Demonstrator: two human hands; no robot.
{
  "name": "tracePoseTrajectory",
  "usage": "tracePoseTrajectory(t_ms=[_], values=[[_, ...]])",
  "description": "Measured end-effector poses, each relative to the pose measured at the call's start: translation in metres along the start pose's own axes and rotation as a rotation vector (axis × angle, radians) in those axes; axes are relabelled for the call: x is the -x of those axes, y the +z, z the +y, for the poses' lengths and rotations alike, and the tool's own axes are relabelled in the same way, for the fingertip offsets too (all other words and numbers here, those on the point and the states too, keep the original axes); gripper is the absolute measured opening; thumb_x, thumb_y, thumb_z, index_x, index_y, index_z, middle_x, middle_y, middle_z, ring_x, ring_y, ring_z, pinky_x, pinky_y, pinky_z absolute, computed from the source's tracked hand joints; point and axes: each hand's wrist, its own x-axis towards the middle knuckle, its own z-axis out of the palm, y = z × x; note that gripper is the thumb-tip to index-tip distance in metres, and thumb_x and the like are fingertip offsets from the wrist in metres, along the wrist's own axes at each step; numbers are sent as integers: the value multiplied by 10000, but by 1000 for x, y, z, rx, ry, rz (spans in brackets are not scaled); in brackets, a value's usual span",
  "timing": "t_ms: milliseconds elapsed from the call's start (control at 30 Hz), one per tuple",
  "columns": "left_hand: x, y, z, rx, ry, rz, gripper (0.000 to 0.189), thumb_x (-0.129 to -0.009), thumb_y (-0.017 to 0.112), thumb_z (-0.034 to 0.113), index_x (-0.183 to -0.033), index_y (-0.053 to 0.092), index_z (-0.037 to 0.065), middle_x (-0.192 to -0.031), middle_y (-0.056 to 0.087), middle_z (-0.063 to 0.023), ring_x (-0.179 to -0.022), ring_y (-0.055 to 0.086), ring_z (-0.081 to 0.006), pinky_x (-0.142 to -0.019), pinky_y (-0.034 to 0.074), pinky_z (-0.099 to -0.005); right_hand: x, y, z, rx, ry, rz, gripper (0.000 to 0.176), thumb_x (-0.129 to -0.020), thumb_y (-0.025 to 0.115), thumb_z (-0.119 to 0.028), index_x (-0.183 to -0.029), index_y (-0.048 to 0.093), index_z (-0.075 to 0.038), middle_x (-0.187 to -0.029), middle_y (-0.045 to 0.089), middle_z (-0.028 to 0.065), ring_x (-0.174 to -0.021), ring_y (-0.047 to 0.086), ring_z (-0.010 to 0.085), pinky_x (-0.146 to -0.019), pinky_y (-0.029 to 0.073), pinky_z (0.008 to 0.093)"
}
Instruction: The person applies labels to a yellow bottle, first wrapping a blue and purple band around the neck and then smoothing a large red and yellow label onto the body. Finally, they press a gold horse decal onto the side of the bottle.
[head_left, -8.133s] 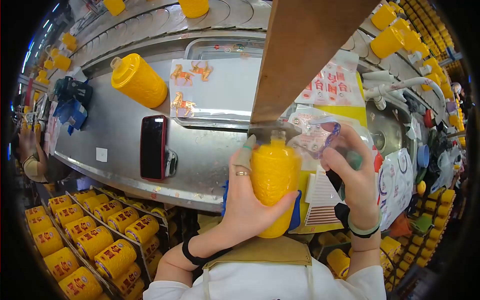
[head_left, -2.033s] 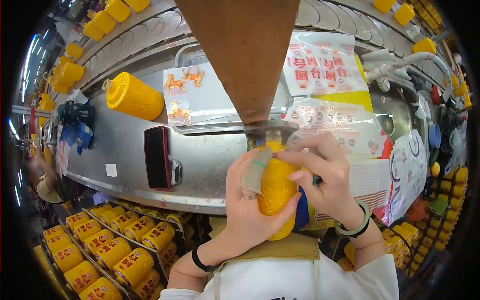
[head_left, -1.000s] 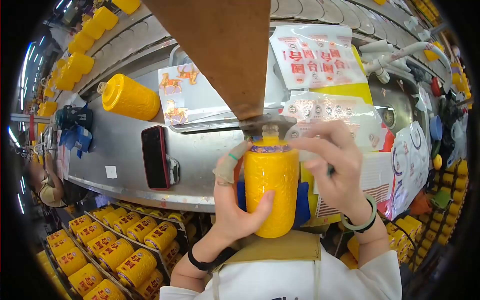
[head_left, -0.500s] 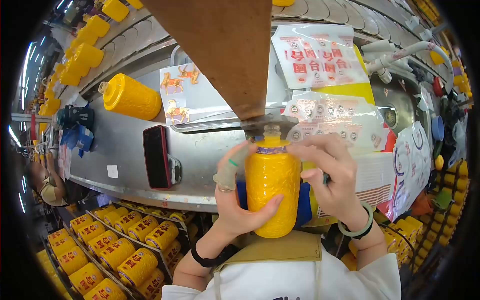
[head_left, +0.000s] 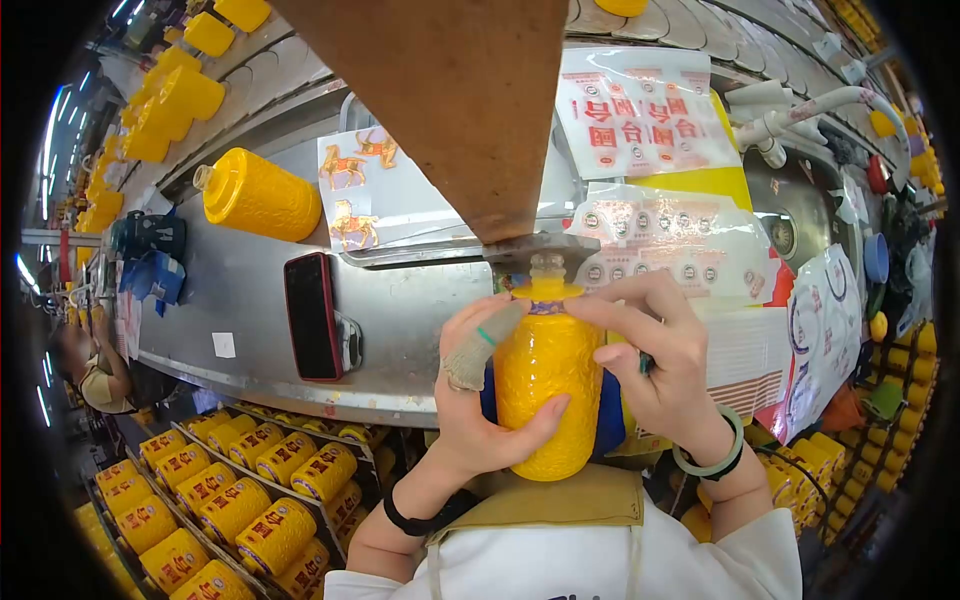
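A yellow embossed bottle (head_left: 548, 400) with a clear glass top stands nearly upright in front of my chest. My left hand (head_left: 480, 400) is wrapped round its left side, with the thumb across the front. A pale cloth finger cover with a green stripe (head_left: 475, 355) is on a left finger, whose tip lies at the bottle's neck. Round the neck runs a purple patterned label strip (head_left: 546, 307). My right hand (head_left: 655, 345) has its fingertips pressed on the right end of that strip, the other fingers curled.
Another yellow bottle (head_left: 262, 196) lies tilted near horse stickers (head_left: 345, 170). A phone (head_left: 311, 315) rests on the metal bench. Sticker sheets (head_left: 640, 110) lie beside a sink (head_left: 785, 235). A brown post (head_left: 450, 90) rises ahead. Racked labelled bottles (head_left: 275, 535) stand lower left; a person sits far left.
My left covered finger has swung inward onto the neck strip. The bottle has shifted very slightly right and down. My right fingertips stay at the strip.
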Motion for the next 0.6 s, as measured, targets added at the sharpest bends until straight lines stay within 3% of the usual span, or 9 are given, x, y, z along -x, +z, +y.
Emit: tracePoseTrajectory(t_ms=[500,567,600], values=[[1,-2,0,-28,26,-12,711,-725,857,197,-1353,581,10,-1341,600,-180,-1286,528,-364,-1091,423,-458,-14,-10,1,136,-172,-112,348,-878,763,-227,-1210,756,-123,-877,595,60,-776,577,250,-679,469,371],[3,-4,0,62,-59,-16,750,-714,889,221,-1359,577,2,-1381,542,-189,-1287,523,-352,-1089,423,-452,-14,-15,-5,28,19,-112,336,-903,741,-234,-1208,744,-94,-912,611,77,-784,580,256,-700,475,367],[2,-4,-1,62,-60,-16,750,-714,889,221,-1359,577,2,-1381,542,-189,-1287,523,-352,-1089,423,-452,-12,-14,-4,28,20,-112,336,-903,741,-234,-1208,744,-94,-912,611,77,-784,580,256,-700,475,367]])
